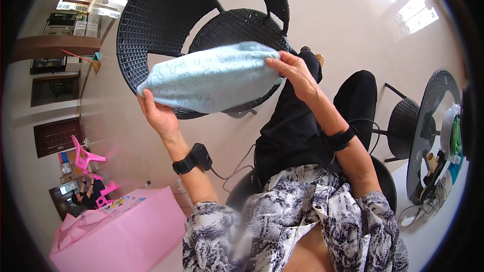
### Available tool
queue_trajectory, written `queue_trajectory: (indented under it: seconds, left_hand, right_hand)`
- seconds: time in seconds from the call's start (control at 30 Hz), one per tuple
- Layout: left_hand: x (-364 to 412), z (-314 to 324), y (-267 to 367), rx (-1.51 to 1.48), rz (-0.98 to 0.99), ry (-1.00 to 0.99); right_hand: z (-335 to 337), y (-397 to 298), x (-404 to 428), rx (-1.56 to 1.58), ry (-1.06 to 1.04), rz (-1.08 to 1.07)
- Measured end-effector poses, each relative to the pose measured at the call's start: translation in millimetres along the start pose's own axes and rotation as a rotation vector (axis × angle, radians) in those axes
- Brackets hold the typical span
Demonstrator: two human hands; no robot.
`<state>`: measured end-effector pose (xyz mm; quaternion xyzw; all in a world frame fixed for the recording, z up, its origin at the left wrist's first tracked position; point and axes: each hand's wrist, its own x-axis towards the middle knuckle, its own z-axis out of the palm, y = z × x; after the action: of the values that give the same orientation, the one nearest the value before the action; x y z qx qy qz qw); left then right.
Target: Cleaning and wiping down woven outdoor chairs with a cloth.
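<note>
A light blue patterned cloth [215, 77] is stretched between my two hands in front of me. My left hand [159, 115] pinches its left end between thumb and fingers. Its right end is gripped in my right hand [297, 71], higher up in the view. The cloth hangs in the air over a black woven wicker chair [162, 11] and hides part of the seat. Cabled black straps are on both my forearms.
A pink bag [124, 230] stands at the lower left, with a person [90, 196] and pink plastic stools [85, 156] beyond. Right of my legs are a glass-topped round table [416, 158] bearing cables and bags, and another wicker chair [402, 128].
</note>
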<state>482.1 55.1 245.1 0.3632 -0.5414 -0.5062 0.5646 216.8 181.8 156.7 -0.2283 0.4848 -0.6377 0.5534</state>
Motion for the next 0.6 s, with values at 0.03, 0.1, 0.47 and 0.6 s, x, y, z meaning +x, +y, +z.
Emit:
queue_trajectory:
  seconds: [0.03, 0.1, 0.47, 0.6]
  left_hand:
    - [-1, -3, -1, 0.011, -0.004, -0.009]
    - [-2, -4, -4, 0.006, 0.018, -0.028]
    - [12, -23, 10, 0.257, 0.102, 0.053]
    - [26, -16, 18, 0.19, 0.127, 0.039]
  right_hand:
    - [-6, 6, 7, -0.06, 0.026, -0.045]
    - [-2, 1, 11, -0.26, 0.183, -0.357]
    - [27, -67, -11, -0.206, 0.032, -0.491]
    - [36, -93, -19, -0.158, 0.017, -0.497]
